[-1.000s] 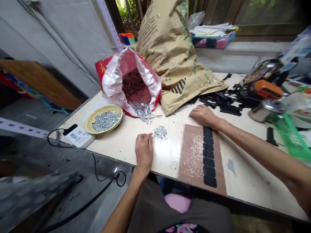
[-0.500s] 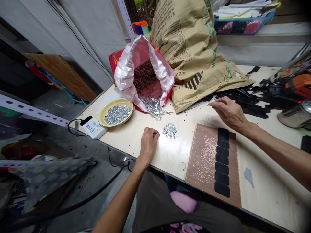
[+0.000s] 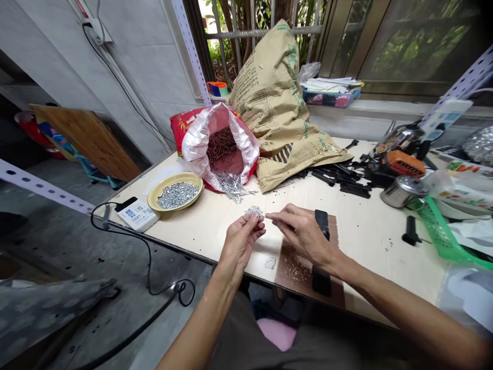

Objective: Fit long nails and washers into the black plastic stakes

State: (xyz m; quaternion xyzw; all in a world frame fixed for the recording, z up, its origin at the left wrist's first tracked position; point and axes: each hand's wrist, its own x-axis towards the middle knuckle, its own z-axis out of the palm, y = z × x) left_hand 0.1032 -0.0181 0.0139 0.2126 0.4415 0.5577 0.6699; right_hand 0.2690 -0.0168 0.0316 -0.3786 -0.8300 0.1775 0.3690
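Right hand moved in, pinching thin pin, left hand at its tip

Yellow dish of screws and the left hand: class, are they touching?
Apart. The head view shows a wide stretch of bare table between the yellow dish and the left hand.

Metal bits lie between dish and board (bag behind).

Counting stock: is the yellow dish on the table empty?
No, the yellow dish holds a heap of small silver parts.
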